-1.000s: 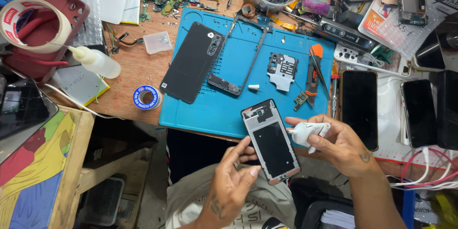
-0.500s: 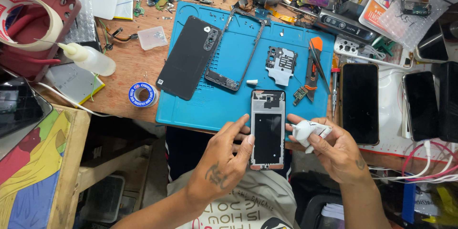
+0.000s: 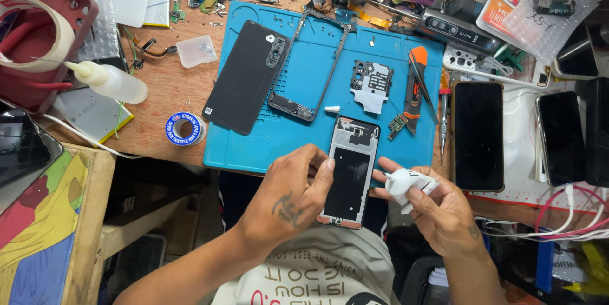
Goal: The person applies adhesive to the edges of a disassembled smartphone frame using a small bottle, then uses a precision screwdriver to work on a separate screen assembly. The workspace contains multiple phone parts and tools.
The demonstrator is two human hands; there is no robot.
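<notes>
Single head-worn view, looking steeply down from above the seated person's lap. The table point(image 3: 158, 99) fills the upper frame, its near edge crossing mid-picture; the blue work mat point(image 3: 317, 57) sits centred. Both hands appear close, low in frame. No second view.

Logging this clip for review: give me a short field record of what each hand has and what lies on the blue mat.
left hand: left hand grips the opened phone by its left edge, fingers on the side
right hand: right hand holds a white wad beside the phone's right edge
mat: blue mat carries a black back cover, a phone frame, a grey shield plate, an orange-handled tool
beside mat: solder spool, squeeze bottle, dark phone
</notes>
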